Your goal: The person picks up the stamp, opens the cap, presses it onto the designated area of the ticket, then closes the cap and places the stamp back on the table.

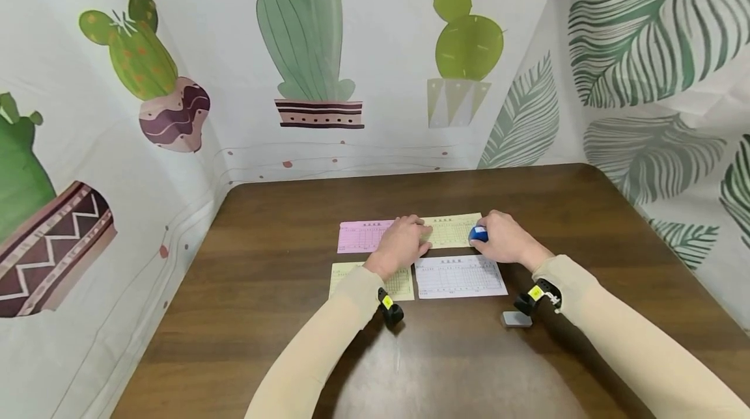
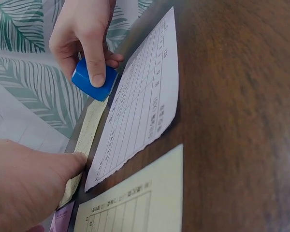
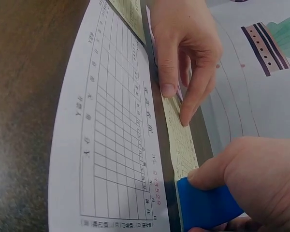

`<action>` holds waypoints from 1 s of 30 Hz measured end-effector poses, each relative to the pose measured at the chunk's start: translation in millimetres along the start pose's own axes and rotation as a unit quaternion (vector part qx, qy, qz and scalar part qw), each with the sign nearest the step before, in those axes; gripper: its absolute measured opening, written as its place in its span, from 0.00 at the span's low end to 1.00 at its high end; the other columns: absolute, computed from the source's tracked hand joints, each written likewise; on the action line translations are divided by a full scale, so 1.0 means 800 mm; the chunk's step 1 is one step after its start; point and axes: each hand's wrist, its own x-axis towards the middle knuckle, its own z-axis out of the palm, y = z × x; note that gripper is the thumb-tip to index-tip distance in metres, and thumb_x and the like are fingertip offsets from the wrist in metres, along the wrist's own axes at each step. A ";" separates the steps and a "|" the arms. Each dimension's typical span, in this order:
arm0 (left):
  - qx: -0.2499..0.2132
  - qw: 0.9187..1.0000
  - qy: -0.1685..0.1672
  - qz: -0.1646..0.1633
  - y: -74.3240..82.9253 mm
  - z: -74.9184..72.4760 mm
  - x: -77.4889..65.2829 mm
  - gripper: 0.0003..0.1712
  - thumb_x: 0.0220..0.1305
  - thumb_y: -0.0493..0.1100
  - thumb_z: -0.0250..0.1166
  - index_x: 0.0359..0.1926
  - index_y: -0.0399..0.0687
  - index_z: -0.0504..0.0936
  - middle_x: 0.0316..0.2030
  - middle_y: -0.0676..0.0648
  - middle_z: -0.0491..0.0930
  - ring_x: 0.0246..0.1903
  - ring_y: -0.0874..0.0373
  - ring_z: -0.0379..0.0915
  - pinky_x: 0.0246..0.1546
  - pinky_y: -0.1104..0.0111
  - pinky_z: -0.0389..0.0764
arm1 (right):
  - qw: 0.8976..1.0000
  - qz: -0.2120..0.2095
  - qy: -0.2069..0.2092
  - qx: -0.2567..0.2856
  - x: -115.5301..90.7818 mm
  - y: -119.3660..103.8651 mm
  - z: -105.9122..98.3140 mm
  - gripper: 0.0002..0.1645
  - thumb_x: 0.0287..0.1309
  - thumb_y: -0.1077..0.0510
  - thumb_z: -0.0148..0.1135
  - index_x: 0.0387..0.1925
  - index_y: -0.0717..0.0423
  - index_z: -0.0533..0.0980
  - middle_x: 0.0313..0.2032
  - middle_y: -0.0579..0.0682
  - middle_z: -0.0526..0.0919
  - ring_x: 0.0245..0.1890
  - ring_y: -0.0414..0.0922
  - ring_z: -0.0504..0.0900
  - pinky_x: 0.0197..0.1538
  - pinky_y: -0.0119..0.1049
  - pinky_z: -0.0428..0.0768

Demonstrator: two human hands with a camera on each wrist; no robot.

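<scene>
My right hand (image 1: 507, 238) grips a small blue stamp (image 1: 478, 234) with a white label on top, thumb and fingers on its sides. In the right wrist view the stamp (image 3: 205, 205) stands at the right end of the back yellow form (image 1: 450, 235). My left hand (image 1: 401, 244) rests its fingertips on that form's left end, fingers fairly straight and spread. Under the left hand and forearm, a pink form (image 1: 356, 237) and a front yellow form (image 1: 403, 289) are partly covered. Nearest me on the right is a white printed form (image 1: 459, 279).
A small grey rectangular block (image 1: 516, 320) lies on the brown wooden table (image 1: 246, 315) below the right wrist. Fabric (image 1: 387, 48) printed with cacti and leaves hangs behind the table and at its sides. Both wrists wear black straps with cameras.
</scene>
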 end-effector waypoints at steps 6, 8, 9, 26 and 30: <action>0.011 1.000 0.004 0.006 -0.001 -0.003 0.006 0.26 0.79 0.55 0.62 0.72 0.57 0.80 0.71 0.49 0.77 0.73 0.52 0.72 0.81 0.53 0.65 | 0.999 0.007 0.001 0.045 0.008 0.010 -0.031 0.14 0.63 0.53 0.73 0.35 0.62 0.85 0.29 0.53 0.86 0.31 0.48 0.81 0.36 0.43 0.82; 0.019 1.000 0.004 0.007 -0.002 -0.003 0.008 0.26 0.79 0.55 0.62 0.72 0.58 0.79 0.71 0.50 0.77 0.72 0.52 0.73 0.81 0.53 0.66 | 0.998 0.016 0.020 0.049 0.009 0.013 -0.047 0.16 0.63 0.53 0.73 0.38 0.64 0.85 0.33 0.58 0.88 0.33 0.51 0.84 0.40 0.49 0.86; 0.020 1.000 0.003 0.006 -0.002 -0.003 0.008 0.26 0.79 0.55 0.62 0.73 0.59 0.79 0.71 0.50 0.77 0.72 0.52 0.73 0.81 0.53 0.66 | 0.998 0.023 0.028 0.051 0.010 0.014 -0.054 0.18 0.64 0.52 0.72 0.42 0.66 0.85 0.36 0.62 0.88 0.36 0.54 0.85 0.44 0.52 0.87; 0.029 1.000 -0.009 0.001 0.002 -0.005 0.006 0.24 0.78 0.54 0.63 0.71 0.58 0.81 0.70 0.50 0.79 0.72 0.50 0.73 0.81 0.47 0.63 | 0.997 0.035 0.037 0.054 0.009 0.003 -0.075 0.24 0.66 0.51 0.69 0.51 0.69 0.83 0.47 0.68 0.88 0.45 0.61 0.87 0.53 0.61 0.88; 0.037 0.999 -0.008 0.001 0.004 -0.004 0.006 0.24 0.78 0.55 0.63 0.71 0.58 0.81 0.70 0.49 0.78 0.72 0.49 0.73 0.82 0.47 0.62 | 0.997 0.035 0.033 0.055 0.006 0.002 -0.076 0.24 0.66 0.50 0.69 0.50 0.69 0.83 0.46 0.68 0.88 0.44 0.60 0.87 0.52 0.60 0.88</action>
